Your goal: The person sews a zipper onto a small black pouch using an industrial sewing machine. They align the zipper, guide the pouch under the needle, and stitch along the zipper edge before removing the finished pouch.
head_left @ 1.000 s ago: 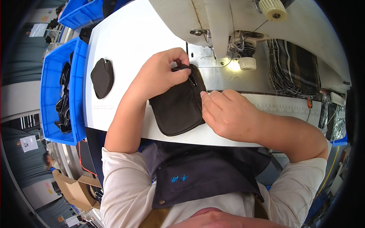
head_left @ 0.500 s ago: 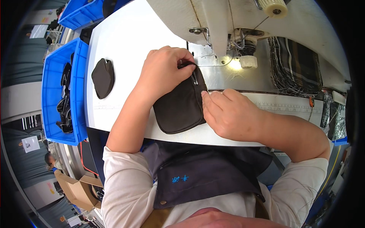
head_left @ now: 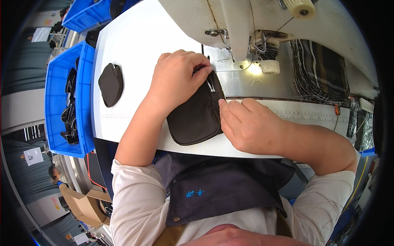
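A dark brown zippered pouch [head_left: 193,119] lies on the white sewing table in front of me. My left hand [head_left: 180,78] pinches its upper edge beside the zipper [head_left: 210,84], thumb and fingers closed there. At the pouch's right edge, my right hand [head_left: 246,123] has its fingertips pressed together on the seam. The palm side of both hands is hidden. Just beyond the pouch stands the sewing machine [head_left: 242,24], its lamp lighting the metal plate [head_left: 242,84].
A smaller dark pouch [head_left: 111,85] lies at the left of the white table [head_left: 139,45]. Past that edge sits a blue bin [head_left: 85,102] holding black pieces. A stack of dark fabric pieces [head_left: 322,71] with frayed threads rests right of the machine's needle area.
The pouch and both hands have shifted very slightly to the right. My grip on the pouch looks the same.
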The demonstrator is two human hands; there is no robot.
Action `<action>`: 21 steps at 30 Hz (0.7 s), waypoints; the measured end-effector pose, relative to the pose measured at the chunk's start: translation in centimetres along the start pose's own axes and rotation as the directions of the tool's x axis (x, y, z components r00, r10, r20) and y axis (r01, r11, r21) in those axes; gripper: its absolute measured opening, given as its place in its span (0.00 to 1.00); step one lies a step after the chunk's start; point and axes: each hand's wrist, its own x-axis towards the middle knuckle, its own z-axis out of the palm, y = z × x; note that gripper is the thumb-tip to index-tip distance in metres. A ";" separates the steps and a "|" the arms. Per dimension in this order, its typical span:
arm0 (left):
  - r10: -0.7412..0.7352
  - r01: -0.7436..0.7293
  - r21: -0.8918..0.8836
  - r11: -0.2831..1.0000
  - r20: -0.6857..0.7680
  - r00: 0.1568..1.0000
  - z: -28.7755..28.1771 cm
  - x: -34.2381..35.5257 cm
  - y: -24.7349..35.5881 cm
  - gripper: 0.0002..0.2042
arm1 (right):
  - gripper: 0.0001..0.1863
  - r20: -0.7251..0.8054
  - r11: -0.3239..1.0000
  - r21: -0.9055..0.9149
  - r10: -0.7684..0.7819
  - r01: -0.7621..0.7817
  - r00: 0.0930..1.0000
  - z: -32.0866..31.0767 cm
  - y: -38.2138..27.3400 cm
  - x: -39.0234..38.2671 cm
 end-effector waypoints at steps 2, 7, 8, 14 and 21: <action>-0.002 0.002 -0.004 1.000 0.004 1.000 0.1 -0.1 -0.1 0.06 | 0.18 0.039 0.999 0.054 -0.002 0.000 0.999 -0.4 0.1 0.0; -0.026 0.028 -0.061 0.998 0.032 0.999 0.1 0.1 -0.2 0.05 | 0.13 -0.004 1.000 -0.022 -0.019 0.019 1.000 -0.4 0.1 0.2; -0.018 0.019 -0.076 0.997 0.022 1.000 0.2 0.0 -0.4 0.05 | 0.14 -0.003 1.000 -0.019 -0.025 0.025 1.000 -0.5 0.1 0.2; 0.036 -0.037 -0.103 0.994 -0.008 0.999 0.2 0.1 -0.6 0.06 | 0.14 0.003 0.999 -0.028 -0.034 0.034 0.999 -0.4 0.0 0.0; 0.034 -0.029 -0.121 0.992 0.033 0.999 0.0 0.4 -0.6 0.06 | 0.15 0.005 1.000 -0.003 -0.004 0.004 1.000 -0.3 -0.4 -0.1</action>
